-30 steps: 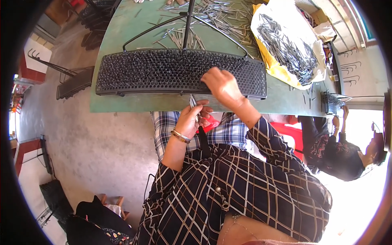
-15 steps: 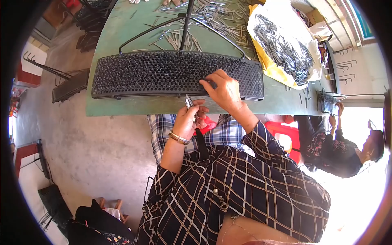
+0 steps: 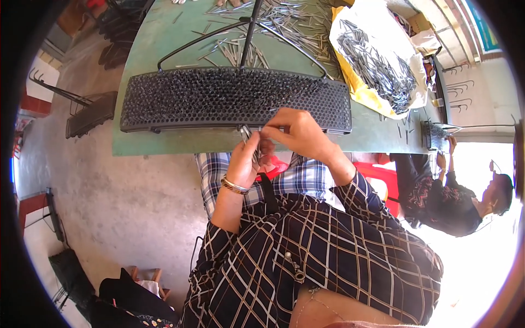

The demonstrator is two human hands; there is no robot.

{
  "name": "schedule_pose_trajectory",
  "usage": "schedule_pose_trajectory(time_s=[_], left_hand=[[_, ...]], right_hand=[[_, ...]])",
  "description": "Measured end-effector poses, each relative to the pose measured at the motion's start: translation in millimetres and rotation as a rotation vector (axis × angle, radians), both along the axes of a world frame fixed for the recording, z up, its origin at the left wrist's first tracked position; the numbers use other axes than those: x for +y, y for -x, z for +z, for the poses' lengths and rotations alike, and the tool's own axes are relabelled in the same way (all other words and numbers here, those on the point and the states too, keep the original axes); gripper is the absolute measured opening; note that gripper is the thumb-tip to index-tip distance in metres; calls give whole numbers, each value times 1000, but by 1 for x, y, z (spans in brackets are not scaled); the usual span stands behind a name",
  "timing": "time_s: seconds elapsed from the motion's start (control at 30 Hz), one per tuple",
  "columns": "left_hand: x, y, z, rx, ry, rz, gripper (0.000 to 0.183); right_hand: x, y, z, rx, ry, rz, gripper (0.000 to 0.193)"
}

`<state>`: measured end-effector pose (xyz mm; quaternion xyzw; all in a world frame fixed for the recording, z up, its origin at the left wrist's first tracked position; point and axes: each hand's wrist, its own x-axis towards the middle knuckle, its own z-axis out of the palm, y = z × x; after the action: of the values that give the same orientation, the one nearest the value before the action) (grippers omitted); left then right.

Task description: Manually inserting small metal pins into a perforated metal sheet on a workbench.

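A long black perforated rack [image 3: 164,104] lies across the near side of the table, its holes set with many short dark pins; toward its right end the holes show bare. Just below its front edge, my left hand [image 3: 247,158] is closed around a few thin shiny metal pins [image 3: 245,133] that point up out of the grip. My right hand [image 3: 299,133] has come down beside it, thumb and forefinger pinched together at the left hand's fingers. What the right fingertips hold, if anything, is too small and covered to make out.
Loose metal pins [image 3: 290,24] are strewn over the green table [image 3: 153,145]. A white and yellow sack [image 3: 350,74] holds many more. Above the rack rises a black rod frame [image 3: 249,44]. At right another person [image 3: 454,188] works on a similar small rack [image 3: 433,135].
My right hand has moved from above the rack's holes down and left to my left hand. The left hand has shifted slightly left, still gripping the pins.
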<state>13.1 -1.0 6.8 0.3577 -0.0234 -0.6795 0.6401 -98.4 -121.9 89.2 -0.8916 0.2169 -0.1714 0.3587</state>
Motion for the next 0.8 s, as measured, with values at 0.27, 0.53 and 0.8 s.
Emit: schedule_pose_trajectory(time_s=[0.27,0.53,0.8], left_hand=[[10,0,-3,-93,79,-20,22],[13,-2,-8,-61,94,-28,23],[13,1,-15,-61,75,-40,24]], right_hand=[[-18,-1,-29,138,499,-123,11],[-27,-7,-27,205,792,140,12],[-25,-3,-13,-17,775,150,14]])
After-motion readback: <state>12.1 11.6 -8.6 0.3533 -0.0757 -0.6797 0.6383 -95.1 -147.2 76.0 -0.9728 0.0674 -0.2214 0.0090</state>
